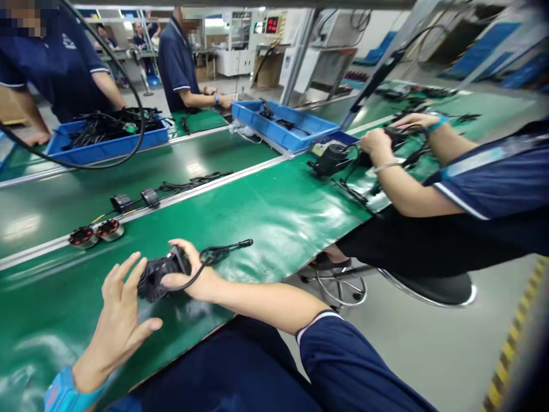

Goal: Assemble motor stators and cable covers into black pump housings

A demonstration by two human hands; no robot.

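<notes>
Over there the right hand (pixel 199 279) grips the black part (pixel 155 279), the left hand (pixel 118 320) fanned beside it, and the cable (pixel 229 246) snagging could tug it loose.

A red display (pixel 273 24) glows far beyond a black stool (pixel 441 287) on grey floor (pixel 437 349) marked with, apparently, striped tape (pixel 512 343)

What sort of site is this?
Probably an electrical assembly shop in a factory: a long green-topped bench, a blue bin heaped with black cables, and matching navy shirts all round.
</notes>
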